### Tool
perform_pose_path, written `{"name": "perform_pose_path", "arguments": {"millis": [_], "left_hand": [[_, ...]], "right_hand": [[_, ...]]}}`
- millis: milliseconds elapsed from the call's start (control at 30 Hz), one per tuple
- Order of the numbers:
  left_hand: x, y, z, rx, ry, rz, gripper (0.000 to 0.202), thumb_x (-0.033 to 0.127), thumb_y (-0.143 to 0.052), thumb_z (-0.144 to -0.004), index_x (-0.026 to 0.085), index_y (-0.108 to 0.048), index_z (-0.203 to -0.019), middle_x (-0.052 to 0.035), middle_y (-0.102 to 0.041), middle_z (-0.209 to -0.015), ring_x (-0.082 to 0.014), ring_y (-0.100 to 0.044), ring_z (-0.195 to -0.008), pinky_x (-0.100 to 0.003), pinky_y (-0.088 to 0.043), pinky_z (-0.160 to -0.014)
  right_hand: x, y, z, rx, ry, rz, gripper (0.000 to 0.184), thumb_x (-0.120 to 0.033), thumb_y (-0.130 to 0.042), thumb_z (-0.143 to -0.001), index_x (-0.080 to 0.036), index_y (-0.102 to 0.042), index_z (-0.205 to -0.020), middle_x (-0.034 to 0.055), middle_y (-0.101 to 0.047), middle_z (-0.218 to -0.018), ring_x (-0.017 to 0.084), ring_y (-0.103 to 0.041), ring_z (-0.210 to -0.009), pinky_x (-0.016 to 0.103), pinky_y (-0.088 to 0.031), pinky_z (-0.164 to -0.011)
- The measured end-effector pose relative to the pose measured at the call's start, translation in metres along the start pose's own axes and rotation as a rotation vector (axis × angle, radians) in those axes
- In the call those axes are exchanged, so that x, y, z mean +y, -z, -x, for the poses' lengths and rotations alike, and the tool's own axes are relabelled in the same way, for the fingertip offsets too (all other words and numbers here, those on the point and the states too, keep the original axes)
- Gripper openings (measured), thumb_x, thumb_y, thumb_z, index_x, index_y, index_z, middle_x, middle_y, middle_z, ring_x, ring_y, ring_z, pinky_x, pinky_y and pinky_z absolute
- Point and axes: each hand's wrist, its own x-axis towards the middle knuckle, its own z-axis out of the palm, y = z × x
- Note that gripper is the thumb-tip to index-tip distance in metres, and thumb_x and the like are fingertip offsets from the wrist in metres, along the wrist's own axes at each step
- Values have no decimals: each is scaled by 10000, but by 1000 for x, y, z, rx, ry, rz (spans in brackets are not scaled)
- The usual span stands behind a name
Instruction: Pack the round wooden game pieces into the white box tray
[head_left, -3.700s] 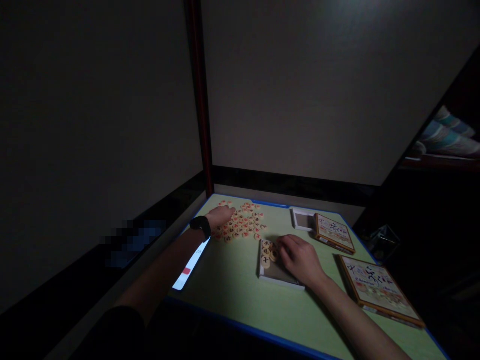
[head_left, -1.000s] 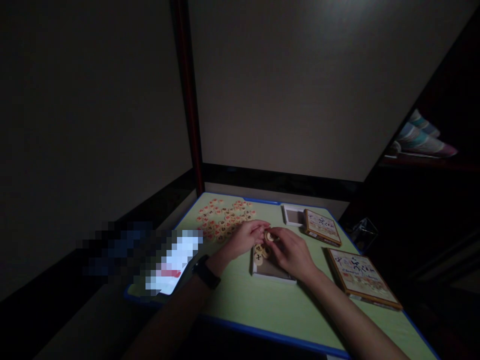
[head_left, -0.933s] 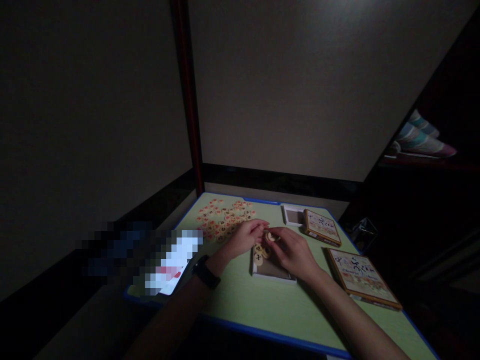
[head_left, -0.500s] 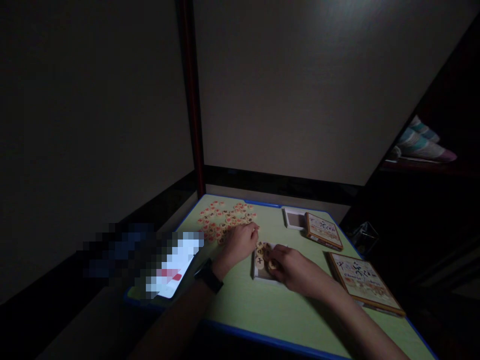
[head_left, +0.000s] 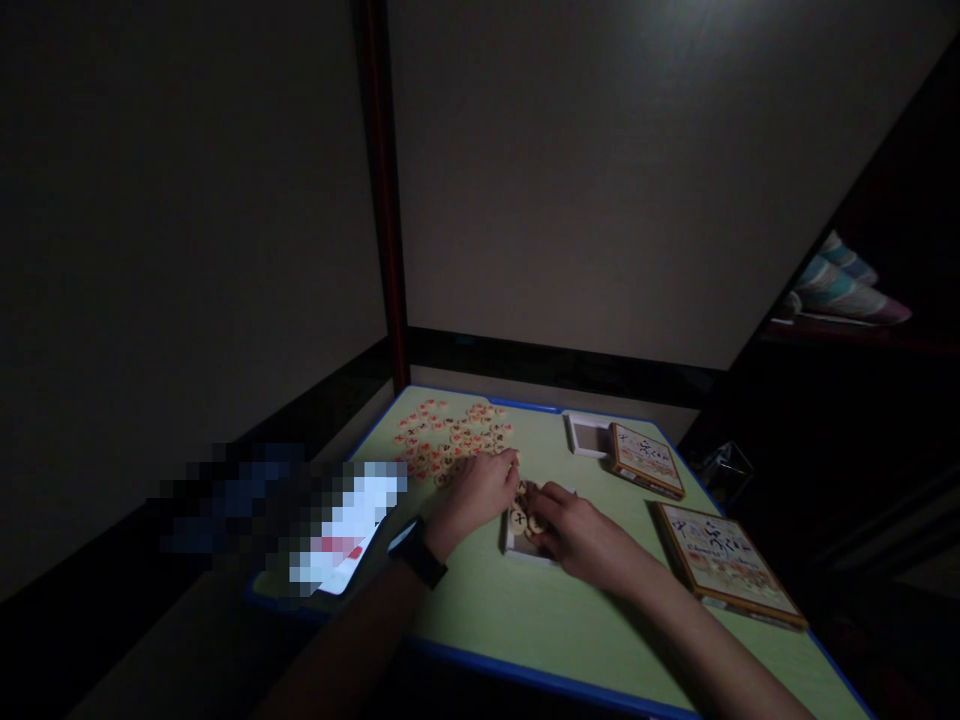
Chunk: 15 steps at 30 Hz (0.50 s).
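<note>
My left hand (head_left: 482, 490), with a dark watch on its wrist, is closed at the near edge of a spread of round Chinese chess pieces (head_left: 457, 432). A pale bit of one piece shows at its fingertips. Just right of it is a small white box tray (head_left: 529, 552) holding several pieces with black characters (head_left: 519, 521). My right hand (head_left: 576, 522) reaches into this tray, its fingers bent down round a piece. The fingers partly hide what they grip and the tray's right side.
A second white tray (head_left: 590, 436) stands at the table's far right. Beside it lie a small printed box lid (head_left: 646, 460) and a larger printed one (head_left: 731, 562). A lit phone (head_left: 349, 530) lies at the left edge of the green table (head_left: 480, 625). Walls rise behind.
My left hand has shifted slightly, and a pale piece now shows at its fingertips. My right hand has moved a little left over the pieces in the tray.
</note>
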Motion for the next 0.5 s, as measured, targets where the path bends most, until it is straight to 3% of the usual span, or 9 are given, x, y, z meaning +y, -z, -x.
{"name": "perform_pose_path", "arguments": {"millis": [133,300,500], "left_hand": [[0,2,1,-11,-9,30,286,266,-390,-937,221,-667,-988,-75,-733,-913,-221,-687,-851,-302,-495,-769],[0,10,3,-83,-7,90,290,349,-568,-830,257,-654,-1092,-66,-735,-968,-268,-678,-926,-344,-503,-816],[0,16,4,-172,-47,142,360,293,-545,-828,254,-631,-1175,-78,-712,-1132,-270,-656,-1042,-356,-492,-901]], "right_hand": [[0,3,1,11,15,21,221,-88,-568,-830,-158,-606,-1037,93,-607,-1053,188,-604,-905,262,-452,-803],[3,12,2,18,-21,76,151,-204,-642,-834,-170,-630,-980,81,-633,-1000,190,-623,-842,266,-442,-748],[5,5,-1,10,12,48,246,-272,-708,-804,-180,-650,-1025,75,-700,-1006,222,-648,-908,268,-431,-758]]}}
